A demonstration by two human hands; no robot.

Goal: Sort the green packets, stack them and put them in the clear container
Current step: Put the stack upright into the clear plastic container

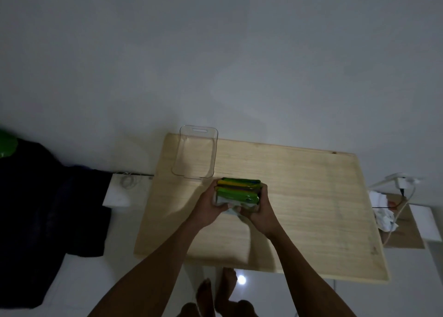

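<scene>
A stack of green packets (237, 191) is held upright on edge over the light wooden table (311, 208), pressed between both hands. My left hand (209, 206) grips the stack's left end and my right hand (260, 212) grips its right end. The clear container (195, 153), with a handle slot in its far wall, stands empty at the table's far left corner, just beyond the stack and slightly to its left.
A dark cloth (48, 220) lies on the left with a green object (7, 144) behind it. White crumpled material (382, 211), a charger and cables (402, 184) sit to the right of the table. My bare feet (218, 295) show below the near edge.
</scene>
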